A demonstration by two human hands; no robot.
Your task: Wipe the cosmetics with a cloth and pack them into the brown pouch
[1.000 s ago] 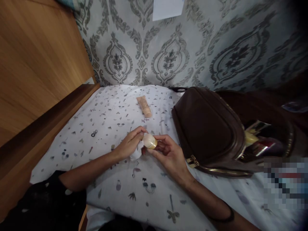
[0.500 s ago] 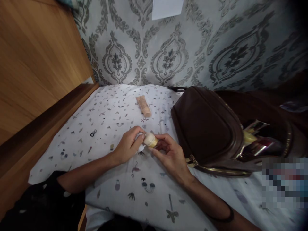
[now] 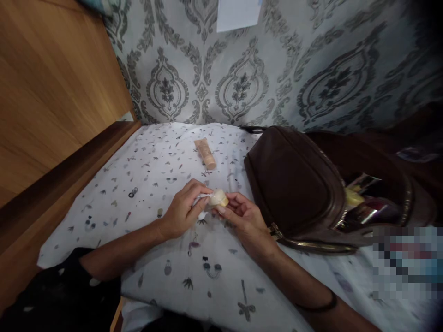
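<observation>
A small pale jar (image 3: 218,198) with a yellow end is pinched between the thumb and fingers of my right hand (image 3: 245,216). Against its left side, my left hand (image 3: 185,207) is closed on a white tissue (image 3: 202,215), which shows between and below the fingers. The two hands meet over the patterned white sheet (image 3: 152,258). Beyond them a peach-coloured squeeze tube (image 3: 205,154) lies on the sheet, touched by neither hand.
To the right stands a dark brown leather bag (image 3: 294,184), unzipped, with a yellow item (image 3: 353,197) and shiny packets inside. A wooden panel (image 3: 58,92) borders the left side. Behind is a patterned wall (image 3: 238,87) with a white paper (image 3: 238,14).
The jar has tilted slightly in my right hand, and the fingers of my left hand have shifted over its upper left side with the tissue. The view has moved slightly.
</observation>
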